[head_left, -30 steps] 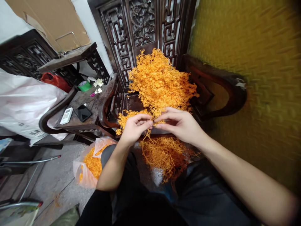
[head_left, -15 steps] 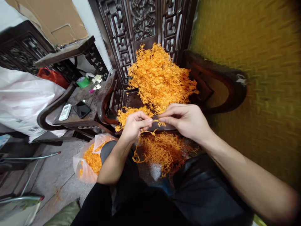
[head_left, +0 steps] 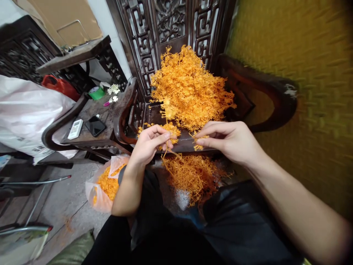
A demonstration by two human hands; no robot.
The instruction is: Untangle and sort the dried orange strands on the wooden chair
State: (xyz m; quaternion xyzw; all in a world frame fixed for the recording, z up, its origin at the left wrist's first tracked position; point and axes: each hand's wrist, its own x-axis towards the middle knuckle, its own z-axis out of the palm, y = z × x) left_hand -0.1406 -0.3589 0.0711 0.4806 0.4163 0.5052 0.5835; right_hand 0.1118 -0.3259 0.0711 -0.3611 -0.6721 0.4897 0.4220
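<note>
A big heap of orange branching sprigs [head_left: 189, 86] lies on the seat of a dark carved wooden chair [head_left: 154, 117]. My left hand [head_left: 147, 145] is pinched on a thin orange stem [head_left: 167, 121] that stands up with a tuft at its top. My right hand [head_left: 230, 141] is pinched on a small orange bit [head_left: 199, 141], a short way to the right of the left hand. Below the hands a second pile of bare orange stems [head_left: 193, 175] lies between my knees. Both hands hover over the chair's front edge.
A plastic bag with orange pieces [head_left: 106, 186] sits on the floor at left. The side table [head_left: 110, 114] holds a phone [head_left: 95, 126], a white remote [head_left: 74, 129] and a green cup [head_left: 97, 93]. A white sack [head_left: 24, 114] lies at left; a yellow wall [head_left: 309, 92] at right.
The hands have drawn apart: the left now holds the stem upright, the right has pulled a small piece off to the right. The view has tilted down slightly.
</note>
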